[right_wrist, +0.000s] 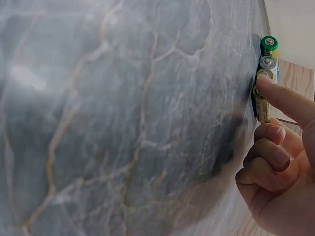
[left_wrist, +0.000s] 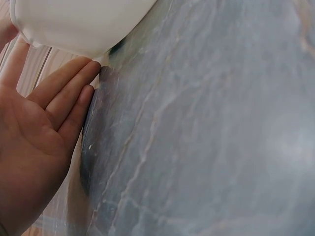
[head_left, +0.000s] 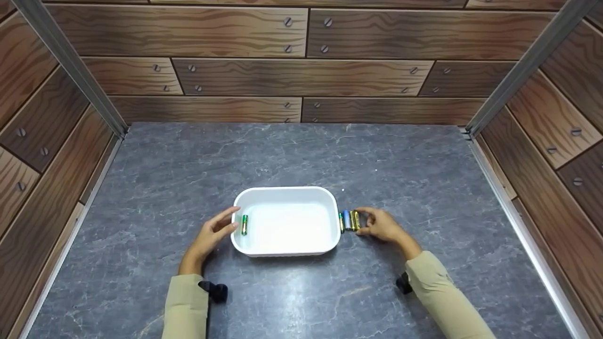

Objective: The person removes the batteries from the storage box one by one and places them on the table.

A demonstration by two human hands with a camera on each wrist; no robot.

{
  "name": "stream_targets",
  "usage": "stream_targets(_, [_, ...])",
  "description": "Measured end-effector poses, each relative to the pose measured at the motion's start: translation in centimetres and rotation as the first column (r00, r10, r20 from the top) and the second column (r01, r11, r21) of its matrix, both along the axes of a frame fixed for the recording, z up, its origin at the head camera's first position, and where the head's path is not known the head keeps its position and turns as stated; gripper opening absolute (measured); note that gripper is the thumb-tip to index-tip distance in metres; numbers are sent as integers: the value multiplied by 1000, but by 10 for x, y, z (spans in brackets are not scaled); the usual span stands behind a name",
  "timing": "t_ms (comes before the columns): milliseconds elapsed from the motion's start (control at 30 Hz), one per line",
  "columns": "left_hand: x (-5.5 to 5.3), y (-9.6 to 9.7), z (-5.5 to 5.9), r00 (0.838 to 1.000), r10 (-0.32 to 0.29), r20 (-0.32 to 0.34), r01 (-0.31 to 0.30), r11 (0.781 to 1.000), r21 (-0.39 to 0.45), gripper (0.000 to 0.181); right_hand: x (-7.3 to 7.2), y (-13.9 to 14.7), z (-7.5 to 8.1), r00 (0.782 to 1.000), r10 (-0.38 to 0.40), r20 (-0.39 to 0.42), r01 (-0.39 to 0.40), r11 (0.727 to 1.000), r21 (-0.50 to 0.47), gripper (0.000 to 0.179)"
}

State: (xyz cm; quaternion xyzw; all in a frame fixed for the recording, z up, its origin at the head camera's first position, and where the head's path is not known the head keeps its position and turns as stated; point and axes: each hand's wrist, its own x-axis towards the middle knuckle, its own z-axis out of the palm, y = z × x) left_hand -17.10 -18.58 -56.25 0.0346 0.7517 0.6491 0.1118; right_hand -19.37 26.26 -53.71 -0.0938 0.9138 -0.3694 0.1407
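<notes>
A white rectangular tub (head_left: 287, 190) stands on the table, with one green-and-gold battery (head_left: 244, 225) lying inside at its left end. My left hand (head_left: 209, 238) is at the tub's left rim, thumb and index tip over the edge. In the left wrist view its other fingers (left_wrist: 74, 88) lie straight beneath the tub's outer wall. Against the tub's right wall several batteries lie side by side: a green one (head_left: 341, 223), a blue one (head_left: 347, 220) and gold ones. With thumb and index finger, my right hand (head_left: 380, 226) pinches the outermost gold battery (head_left: 356, 220) by its ends.
The grey marbled tabletop (head_left: 292, 150) runs back to a wood-patterned wall (head_left: 301, 77). Similar panels and metal posts (head_left: 75, 70) border both sides. A black wrist mount (head_left: 217, 292) juts out from the left sleeve. Small white specks (head_left: 343, 189) lie beyond the batteries.
</notes>
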Motion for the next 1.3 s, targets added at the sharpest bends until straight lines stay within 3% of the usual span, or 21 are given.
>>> stream_targets(333, [0, 0, 0, 1000, -3, -10, 4, 1000, 18, 48, 1, -8, 13, 1000, 9, -18, -9, 1000, -28, 57])
stream_targets(533, [-1, -1, 0, 1000, -16, -19, 17, 1000, 18, 49, 5, -22, 26, 998, 11, -55, -14, 999, -49, 39])
stream_targets(933, [-1, -1, 0, 1000, 1, -12, -1, 1000, 9, 48, 11, -58, 48, 987, 92, -128, -101, 993, -60, 25])
stream_targets(1300, [-1, 0, -2, 1000, -6, -25, 6, 1000, 7, 48, 15, -93, 55, 957, 216, -196, -224, 974, -22, 27])
